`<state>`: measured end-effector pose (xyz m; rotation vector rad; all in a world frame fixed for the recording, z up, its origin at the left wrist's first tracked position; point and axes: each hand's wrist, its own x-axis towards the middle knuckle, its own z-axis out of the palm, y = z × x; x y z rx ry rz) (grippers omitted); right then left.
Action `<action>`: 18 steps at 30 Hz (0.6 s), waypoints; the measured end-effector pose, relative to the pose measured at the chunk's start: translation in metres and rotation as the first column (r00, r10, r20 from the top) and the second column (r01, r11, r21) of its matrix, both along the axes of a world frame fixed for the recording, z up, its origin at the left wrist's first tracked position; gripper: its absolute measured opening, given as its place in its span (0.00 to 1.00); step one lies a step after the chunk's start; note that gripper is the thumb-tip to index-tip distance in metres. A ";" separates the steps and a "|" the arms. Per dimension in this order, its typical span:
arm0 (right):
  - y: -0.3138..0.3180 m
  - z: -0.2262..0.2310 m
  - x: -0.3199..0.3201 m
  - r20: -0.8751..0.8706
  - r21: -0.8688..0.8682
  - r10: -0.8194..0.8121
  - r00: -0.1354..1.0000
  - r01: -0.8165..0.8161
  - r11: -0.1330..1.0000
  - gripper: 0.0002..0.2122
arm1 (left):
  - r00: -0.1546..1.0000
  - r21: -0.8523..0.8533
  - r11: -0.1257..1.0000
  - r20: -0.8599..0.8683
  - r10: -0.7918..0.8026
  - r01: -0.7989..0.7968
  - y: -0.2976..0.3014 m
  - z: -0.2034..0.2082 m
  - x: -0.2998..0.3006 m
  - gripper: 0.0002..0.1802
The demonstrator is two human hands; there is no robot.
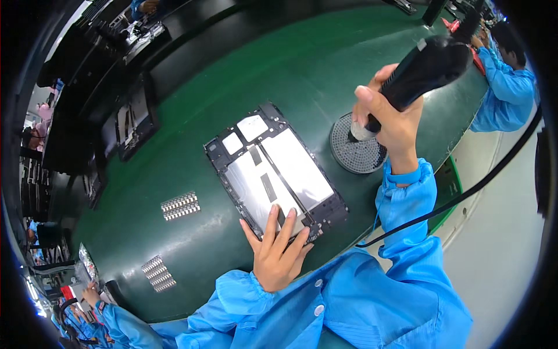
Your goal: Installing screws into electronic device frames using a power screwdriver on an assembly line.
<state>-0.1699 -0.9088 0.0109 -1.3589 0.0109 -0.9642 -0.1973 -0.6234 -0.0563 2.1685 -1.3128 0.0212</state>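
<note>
An opened tablet, with silver battery panels in a black frame, lies tilted on the green workbench. My left hand rests on its near end, fingers spread and flat, holding nothing. Over to the right, my right hand is wrapped round a black electric screwdriver. Its tip points down at a round grey tray pitted with many small holes. My palm and the tool's pale lower end cover part of that tray, so I cannot tell whether the bit touches it.
Two sheets of small parts, one upper and one lower, lie left of the tablet. A black cable runs past my right arm. Co-workers in blue sit at far right and lower left. Black racks line the left.
</note>
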 end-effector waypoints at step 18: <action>0.005 -0.019 0.010 -0.109 0.005 0.056 0.992 -0.055 0.998 0.13 | 0.794 0.250 0.849 -0.305 0.526 -0.466 0.133 0.025 0.176 0.22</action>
